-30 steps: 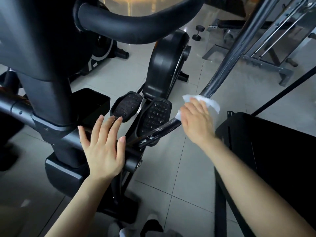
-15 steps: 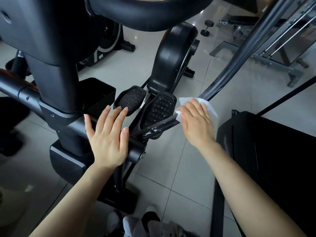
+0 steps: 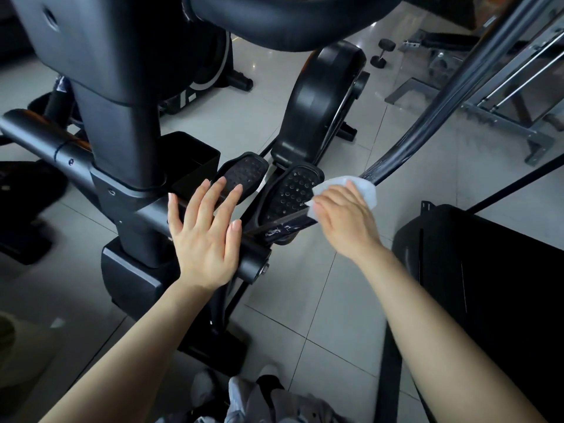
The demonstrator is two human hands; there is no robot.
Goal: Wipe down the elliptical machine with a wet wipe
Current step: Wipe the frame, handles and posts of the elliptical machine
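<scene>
The black elliptical machine fills the left and centre, with two studded pedals below its column. Its long swing arm bar runs from the upper right down to a pivot near the centre. My right hand wraps a white wet wipe around the low end of that bar, fingers curled over it. My left hand lies flat with straight, spread fingers on the horizontal crossbar near its right end cap.
A black machine housing stands close on the right. A grey weight bench frame and a small dumbbell sit at the back right. Another black machine stands behind the column. The floor is pale tile.
My right hand has slid the wipe down the swing arm bar toward the pivot. My left hand has stayed flat on the crossbar. The camera has shifted slightly.
</scene>
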